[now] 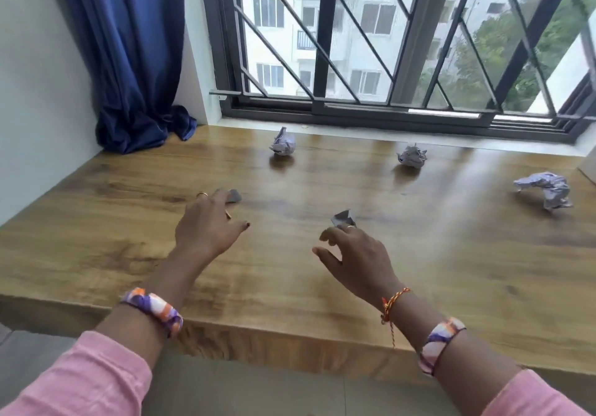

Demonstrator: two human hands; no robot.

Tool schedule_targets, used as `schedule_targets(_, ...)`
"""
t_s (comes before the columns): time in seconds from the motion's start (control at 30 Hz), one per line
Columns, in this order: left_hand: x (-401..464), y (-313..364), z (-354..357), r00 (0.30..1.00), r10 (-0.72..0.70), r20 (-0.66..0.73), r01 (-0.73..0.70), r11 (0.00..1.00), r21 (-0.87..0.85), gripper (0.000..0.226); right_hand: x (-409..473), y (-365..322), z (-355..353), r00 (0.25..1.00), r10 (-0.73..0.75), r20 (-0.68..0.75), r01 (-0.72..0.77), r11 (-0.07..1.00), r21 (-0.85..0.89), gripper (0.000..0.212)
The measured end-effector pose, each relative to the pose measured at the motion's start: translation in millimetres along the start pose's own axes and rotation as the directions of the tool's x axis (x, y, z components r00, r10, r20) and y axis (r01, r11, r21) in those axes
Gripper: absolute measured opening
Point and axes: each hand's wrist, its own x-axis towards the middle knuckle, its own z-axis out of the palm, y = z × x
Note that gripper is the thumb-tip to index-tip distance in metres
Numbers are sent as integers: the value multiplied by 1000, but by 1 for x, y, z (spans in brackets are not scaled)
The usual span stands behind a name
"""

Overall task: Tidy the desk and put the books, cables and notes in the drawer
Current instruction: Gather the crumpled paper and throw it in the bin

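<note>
Both hands reach out over a wooden desk [451,270]. My left hand [206,222] is spread, palm down, and its fingertips cover part of a small grey crumpled note [234,195]. My right hand [351,254] has loosely curled fingers with the thumb apart. A second small crumpled note [343,217] lies right at its fingertips, and no grip on it shows. Three larger crumpled paper balls lie farther off: one at the back left [283,143], one at the back middle [412,156], one at the right [545,189].
A barred window [387,60] runs along the desk's far edge. A blue curtain [129,60] hangs in the back left corner and bunches on the desktop. A white wall [38,93] bounds the left side. Grey floor tiles [258,390] show below the front edge.
</note>
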Motion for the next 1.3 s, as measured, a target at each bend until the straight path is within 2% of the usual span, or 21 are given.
schedule_targets(0.1,42,-6,16,989,-149,14,147,985,90,75,39,26,10,999,18,-32,-20,997,-71,30)
schedule_targets(0.17,62,-10,27,975,-215,56,212,976,48,78,59,42,18,999,43,-14,-44,994,-99,38)
schedule_targets(0.23,71,-11,38,973,-221,65,221,975,8,76,71,52,26,998,70,-10,-70,991,-111,43)
schedule_targets(0.37,84,5,46,987,-156,24,158,984,-82,53,87,59,37,999,42,18,-40,995,-94,42)
schedule_targets(0.5,100,31,51,985,44,164,11,947,-321,33,101,58,40,997,63,50,-65,997,45,45)
schedule_targets(0.6,113,48,56,934,158,321,46,837,-546,31,108,60,42,995,74,64,-80,993,91,45)
schedule_targets(0.67,121,54,56,886,195,420,197,663,-722,26,110,64,44,993,108,40,-112,987,117,49)
schedule_targets(0.73,128,58,56,852,199,485,322,533,-783,26,110,68,42,979,201,-10,-191,944,270,52)
schedule_targets(0.77,131,59,57,836,197,513,352,524,-775,24,113,71,40,961,274,-28,-244,892,380,49)
schedule_targets(0.83,134,62,60,802,211,559,340,608,-718,16,121,81,36,917,400,-11,-335,784,523,44)
schedule_targets(0.9,135,68,65,774,235,588,258,730,-632,17,129,93,35,897,443,14,-392,778,492,43)
schedule_targets(0.97,136,77,70,759,267,594,130,831,-541,28,136,103,32,894,440,88,-433,795,424,45)
schedule_targets(1.07,140,92,73,719,354,598,-143,917,-371,30,146,106,15,864,365,346,-471,829,301,43)
schedule_targets(1.13,141,101,72,696,381,609,-238,922,-304,20,149,101,-2,794,296,531,-456,867,200,36)
schedule_targets(1.2,145,103,74,699,377,607,-195,918,-345,14,147,94,-11,701,263,663,-453,883,128,33)
schedule_targets(1.27,146,100,74,700,365,614,-17,868,-496,14,144,86,-13,625,254,738,-443,894,67,27)
schedule_targets(1.3,145,97,73,692,367,622,103,803,-588,13,144,82,-11,612,254,749,-423,905,39,23)
